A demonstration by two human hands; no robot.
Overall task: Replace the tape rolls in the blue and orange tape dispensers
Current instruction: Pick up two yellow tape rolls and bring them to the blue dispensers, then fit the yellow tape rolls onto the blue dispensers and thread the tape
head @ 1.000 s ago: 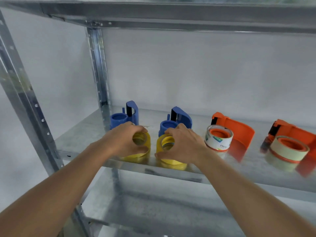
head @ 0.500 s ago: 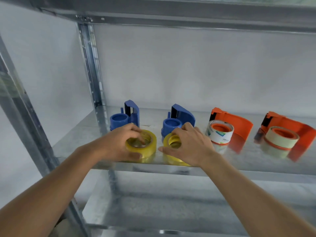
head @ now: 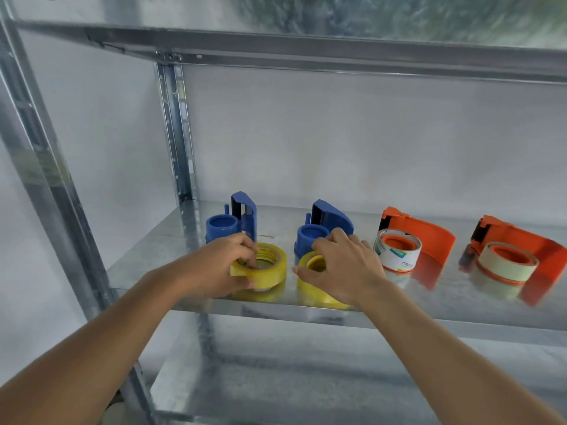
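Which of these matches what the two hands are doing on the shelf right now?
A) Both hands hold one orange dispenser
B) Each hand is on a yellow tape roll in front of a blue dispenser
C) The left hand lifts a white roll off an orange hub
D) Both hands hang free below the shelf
B: the left hand grips one yellow tape roll and the right hand covers the other yellow roll, in front of the blue dispensers.

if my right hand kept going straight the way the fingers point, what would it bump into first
Probably the blue tape dispenser just beyond your right hand, which rests on a yellow tape roll; its bare hub looks nearest, though depth is unclear.
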